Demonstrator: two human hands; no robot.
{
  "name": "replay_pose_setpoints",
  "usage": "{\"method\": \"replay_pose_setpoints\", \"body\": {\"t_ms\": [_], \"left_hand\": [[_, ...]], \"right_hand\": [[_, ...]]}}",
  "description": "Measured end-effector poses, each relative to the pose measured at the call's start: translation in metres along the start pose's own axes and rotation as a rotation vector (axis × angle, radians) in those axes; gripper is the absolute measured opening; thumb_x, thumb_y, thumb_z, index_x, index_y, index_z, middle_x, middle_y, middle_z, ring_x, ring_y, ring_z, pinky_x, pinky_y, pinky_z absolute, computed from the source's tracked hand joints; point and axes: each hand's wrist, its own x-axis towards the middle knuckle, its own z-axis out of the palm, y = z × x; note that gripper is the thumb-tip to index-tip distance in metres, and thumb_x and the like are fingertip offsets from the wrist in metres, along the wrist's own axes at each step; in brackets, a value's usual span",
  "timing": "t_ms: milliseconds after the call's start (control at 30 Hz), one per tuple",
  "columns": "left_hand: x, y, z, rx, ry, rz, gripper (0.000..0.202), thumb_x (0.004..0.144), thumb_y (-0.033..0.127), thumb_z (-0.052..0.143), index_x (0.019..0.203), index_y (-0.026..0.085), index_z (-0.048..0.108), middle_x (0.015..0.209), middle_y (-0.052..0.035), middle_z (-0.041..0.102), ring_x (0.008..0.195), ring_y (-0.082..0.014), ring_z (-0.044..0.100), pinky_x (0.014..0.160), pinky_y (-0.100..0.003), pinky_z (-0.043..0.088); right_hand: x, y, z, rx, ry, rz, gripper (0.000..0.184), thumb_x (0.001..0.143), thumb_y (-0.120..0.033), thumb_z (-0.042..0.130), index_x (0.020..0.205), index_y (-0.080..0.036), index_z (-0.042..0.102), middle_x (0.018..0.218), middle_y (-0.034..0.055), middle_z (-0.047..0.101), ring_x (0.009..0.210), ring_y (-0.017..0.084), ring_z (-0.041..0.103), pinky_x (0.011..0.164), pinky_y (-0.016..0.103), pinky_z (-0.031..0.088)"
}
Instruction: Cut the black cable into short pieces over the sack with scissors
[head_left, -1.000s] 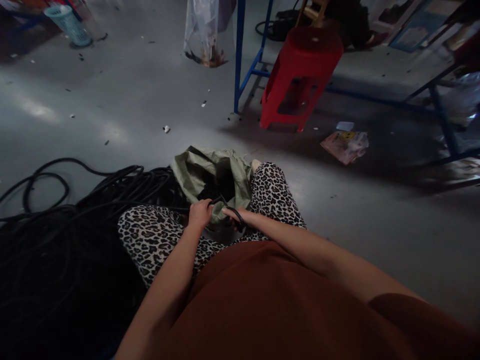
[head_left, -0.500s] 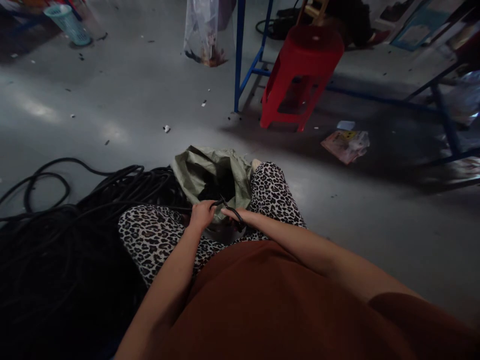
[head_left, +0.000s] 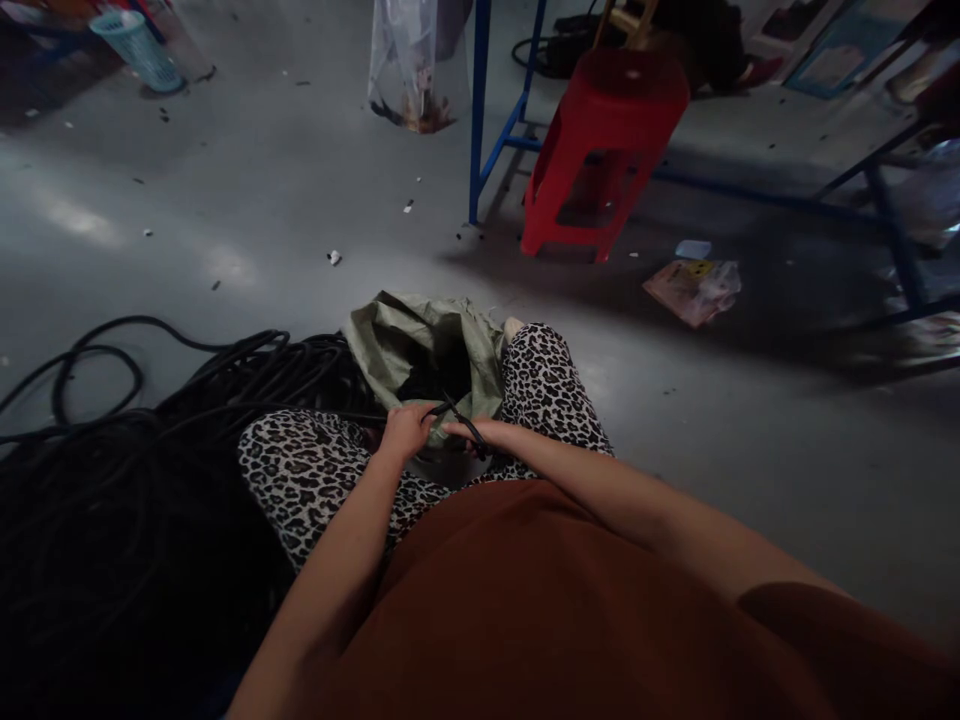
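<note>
My left hand (head_left: 406,432) is closed around a black rubber cord (head_left: 337,413), which runs over my left knee from the pile beside me. A short end of the cord sticks out past the fingers. My right hand (head_left: 480,434) grips a pair of black-handled scissors (head_left: 466,424); the blades point up and left, close to the cord's end. Whether they touch it, I cannot tell. Beneath both hands, between my knees, an olive-green woven sack (head_left: 375,345) stands with its mouth spread, dark pieces lying inside.
A large heap of black cord (head_left: 247,375) lies to my left. Ahead are a red plastic stool (head_left: 551,160), a blue metal table frame (head_left: 476,110), a clear plastic bag (head_left: 397,60) and a light-blue basket (head_left: 142,55). A crumpled packet (head_left: 690,290) lies on the floor at right.
The scissors have turned slightly and their blades look a little more apart. My left hand, still on the cord, has shifted barely. The sack and the heap stay put.
</note>
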Motion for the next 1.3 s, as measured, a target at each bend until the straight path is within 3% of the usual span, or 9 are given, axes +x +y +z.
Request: {"method": "replay_pose_setpoints", "body": {"t_ms": [300, 500, 700, 1067, 1300], "left_hand": [[-0.001, 0.000, -0.002, -0.037, 0.008, -0.017, 0.032, 0.086, 0.027, 0.048, 0.114, 0.023, 0.063, 0.112, -0.0058, 0.067, 0.106, -0.0190, 0.059, 0.093, -0.030, 0.043], [0.000, 0.000, 0.000, -0.060, 0.044, -0.042, 0.032, 0.086, 0.025, 0.048, 0.113, 0.022, 0.063, 0.112, -0.0056, 0.067, 0.105, -0.0185, 0.060, 0.093, -0.029, 0.043], [0.001, -0.003, 0.005, -0.085, 0.058, -0.043, 0.032, 0.086, 0.026, 0.047, 0.113, 0.022, 0.063, 0.113, -0.0048, 0.067, 0.106, -0.0181, 0.059, 0.093, -0.028, 0.043], [0.000, -0.001, -0.001, 0.044, 0.003, 0.012, 0.032, 0.085, 0.026, 0.049, 0.114, 0.024, 0.063, 0.109, -0.0060, 0.067, 0.105, -0.0198, 0.059, 0.092, -0.031, 0.041], [0.000, 0.001, -0.001, 0.046, 0.014, 0.032, 0.032, 0.086, 0.027, 0.048, 0.114, 0.023, 0.062, 0.108, -0.0070, 0.067, 0.105, -0.0199, 0.059, 0.092, -0.032, 0.041]], "right_hand": [[-0.013, -0.014, -0.001, -0.083, 0.103, 0.004, 0.043, 0.075, -0.054, 0.066, 0.075, -0.012, 0.061, 0.066, 0.0092, 0.060, 0.068, 0.023, 0.064, 0.052, 0.024, 0.047], [-0.014, -0.012, -0.002, -0.081, 0.084, -0.039, 0.048, 0.077, -0.058, 0.061, 0.085, -0.011, 0.064, 0.078, 0.0108, 0.064, 0.076, 0.023, 0.065, 0.058, 0.025, 0.050], [-0.007, -0.007, -0.001, -0.034, 0.059, -0.034, 0.054, 0.076, -0.062, 0.059, 0.090, -0.010, 0.065, 0.075, 0.0080, 0.063, 0.070, 0.019, 0.063, 0.055, 0.023, 0.049], [-0.009, -0.007, -0.003, -0.096, 0.091, -0.062, 0.049, 0.074, -0.061, 0.063, 0.075, -0.012, 0.063, 0.066, 0.0091, 0.061, 0.075, 0.023, 0.064, 0.051, 0.022, 0.047], [-0.015, -0.015, -0.002, -0.145, 0.176, 0.011, 0.046, 0.073, -0.058, 0.064, 0.071, -0.012, 0.063, 0.062, 0.0087, 0.060, 0.069, 0.022, 0.064, 0.050, 0.021, 0.045]]}}
